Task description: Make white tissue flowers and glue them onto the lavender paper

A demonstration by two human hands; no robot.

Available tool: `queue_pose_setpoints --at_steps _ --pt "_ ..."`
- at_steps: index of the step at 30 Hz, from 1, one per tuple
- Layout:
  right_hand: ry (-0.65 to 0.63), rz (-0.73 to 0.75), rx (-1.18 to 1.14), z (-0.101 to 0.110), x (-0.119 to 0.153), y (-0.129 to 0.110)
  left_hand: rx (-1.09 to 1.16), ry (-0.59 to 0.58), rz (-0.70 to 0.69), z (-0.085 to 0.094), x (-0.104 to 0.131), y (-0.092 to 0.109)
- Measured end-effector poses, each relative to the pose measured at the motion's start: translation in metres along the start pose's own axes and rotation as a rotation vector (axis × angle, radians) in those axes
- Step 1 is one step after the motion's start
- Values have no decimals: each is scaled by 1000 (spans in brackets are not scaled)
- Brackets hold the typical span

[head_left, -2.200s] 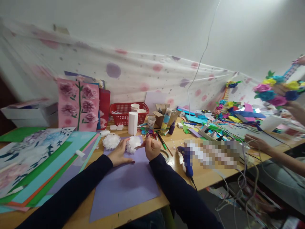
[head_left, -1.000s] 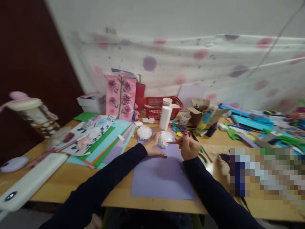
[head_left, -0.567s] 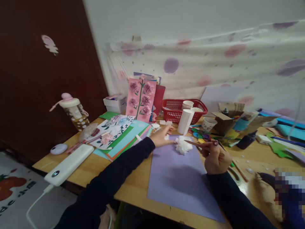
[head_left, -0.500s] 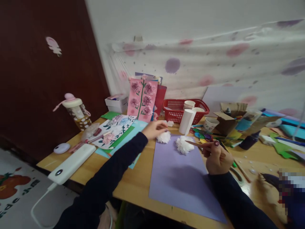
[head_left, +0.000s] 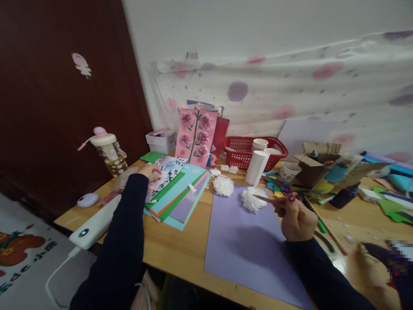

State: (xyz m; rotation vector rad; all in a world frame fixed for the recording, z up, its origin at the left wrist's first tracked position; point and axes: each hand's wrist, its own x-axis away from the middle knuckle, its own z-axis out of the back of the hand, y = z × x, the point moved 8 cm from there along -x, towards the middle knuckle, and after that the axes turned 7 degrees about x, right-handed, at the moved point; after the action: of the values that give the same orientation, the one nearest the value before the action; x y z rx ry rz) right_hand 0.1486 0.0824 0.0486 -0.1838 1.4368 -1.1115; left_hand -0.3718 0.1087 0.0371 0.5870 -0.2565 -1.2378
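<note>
My right hand (head_left: 298, 219) is closed around a thin brown pointed stick (head_left: 265, 198). Its tip meets or nearly meets a fluffy white paper flower (head_left: 253, 200) at the top of a purple sheet of paper (head_left: 240, 249). A second white paper flower (head_left: 223, 186) lies to the left, at the sheet's upper corner. Over on the left, my left hand (head_left: 151, 173) is at the sheet with painted flowers (head_left: 172, 169), fingers loosely stretched and nothing visible in them. That sheet rests on a fan of coloured papers (head_left: 183, 193).
Behind stand a white paper roll (head_left: 257, 168), a red basket (head_left: 238, 151) with paper cups, and a pink flower card (head_left: 196, 135). A power bank (head_left: 93, 224) and a bottle (head_left: 108, 153) are on the left. Another person's hand (head_left: 371, 275) shows at lower right.
My left hand has moved left from beside the smaller white flower to the painted sheet, uncovering the coloured papers. My right hand keeps the stick at the other flower. The view has shifted slightly.
</note>
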Motion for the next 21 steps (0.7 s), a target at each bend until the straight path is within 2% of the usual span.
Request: queue_pose_setpoints --at_steps 6,11,14,16,19,21 --pt "-11 13 48 0 2 -7 42 53 -2 3 5 -6" --pt "-1 5 25 2 1 -5 230 76 -59 11 2 11" --pt "-17 26 51 2 0 -5 379 95 -90 10 3 35" --pt "-29 47 77 2 0 -6 584 81 -111 4 8 58" --pt "-29 71 100 3 1 -9 950 -18 -163 -15 19 99" --pt "-32 85 101 3 2 -11 1086 -131 -184 -31 30 125"
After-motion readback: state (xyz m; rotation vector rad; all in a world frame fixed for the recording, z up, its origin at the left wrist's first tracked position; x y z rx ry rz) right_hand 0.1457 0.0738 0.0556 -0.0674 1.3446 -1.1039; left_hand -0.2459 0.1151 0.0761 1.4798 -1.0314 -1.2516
